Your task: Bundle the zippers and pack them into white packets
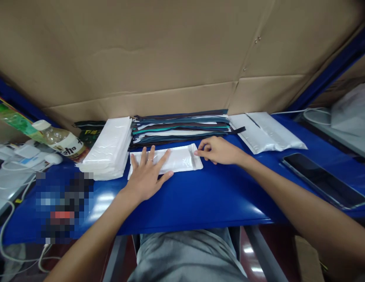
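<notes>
A white padded mailer [182,159] lies flat on the blue tabletop in front of me, plump in the middle. My left hand [145,172] rests on its left part with fingers spread, a ring on one finger. At the mailer's right end my right hand [219,150] has its fingers curled, thumb and fingertips pinching the flap edge. Left of the mailer stands a stack of white padded mailers [107,147]. Behind it lies a pile of dark, white and teal flat strips [182,127], perhaps zippers. Two filled white mailers [267,133] lie at the back right.
A phone [323,180] lies on the right of the blue tabletop [200,203]. At left are a drink bottle [63,141], white cables [7,235] and a pixelated patch. A cardboard wall [170,58] closes the back; a plastic bag [351,107] sits at far right.
</notes>
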### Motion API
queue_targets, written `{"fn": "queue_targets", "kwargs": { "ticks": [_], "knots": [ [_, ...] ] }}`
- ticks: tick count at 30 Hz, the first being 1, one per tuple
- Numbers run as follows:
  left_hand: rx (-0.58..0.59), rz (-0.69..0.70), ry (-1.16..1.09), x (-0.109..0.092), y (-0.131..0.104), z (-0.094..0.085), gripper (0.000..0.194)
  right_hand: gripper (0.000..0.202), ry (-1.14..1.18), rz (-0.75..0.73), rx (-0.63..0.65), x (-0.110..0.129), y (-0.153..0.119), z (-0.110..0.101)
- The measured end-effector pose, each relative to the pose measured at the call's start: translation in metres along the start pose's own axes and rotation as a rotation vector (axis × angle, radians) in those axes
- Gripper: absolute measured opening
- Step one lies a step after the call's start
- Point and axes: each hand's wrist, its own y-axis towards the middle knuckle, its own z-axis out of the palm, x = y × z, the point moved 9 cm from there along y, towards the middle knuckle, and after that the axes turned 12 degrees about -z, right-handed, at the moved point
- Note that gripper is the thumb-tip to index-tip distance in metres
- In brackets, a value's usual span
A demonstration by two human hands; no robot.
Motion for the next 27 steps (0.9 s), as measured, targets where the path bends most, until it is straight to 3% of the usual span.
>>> {"fn": "queue_targets", "kwargs": {
  "ticks": [4, 7, 13, 17, 20, 23, 27],
  "knots": [
    [0.062, 0.002, -0.009, 0.000, 0.006, 0.014, 0.078, 0.029, 0.005, -0.086, 0.051, 0.019, 0.006, 0.018],
    [0.060, 0.020, -0.029, -0.001, 0.010, 0.013, 0.079, 0.024, 0.140, -0.079, 0.057, 0.020, 0.007, 0.029],
    [0.004, 0.050, -0.076, -0.001, 0.009, 0.008, 0.078, 0.030, 0.155, -0.178, -0.188, 0.028, 0.008, 0.019],
    [-0.073, 0.100, -0.091, -0.006, 0.005, 0.001, 0.068, 0.027, 0.316, -0.057, -0.125, 0.015, 0.009, 0.030],
    [-0.088, 0.223, -0.087, -0.019, -0.001, -0.002, 0.058, 0.029, 0.435, 0.059, -0.086, 0.001, 0.008, 0.037],
    [-0.047, 0.296, -0.086, -0.030, -0.004, 0.000, 0.060, 0.034, 0.455, 0.052, -0.103, -0.004, 0.007, 0.037],
    [0.009, 0.261, -0.061, -0.034, 0.001, 0.003, 0.062, 0.032, 0.440, -0.010, -0.138, -0.001, 0.007, 0.036]
  ]
}}
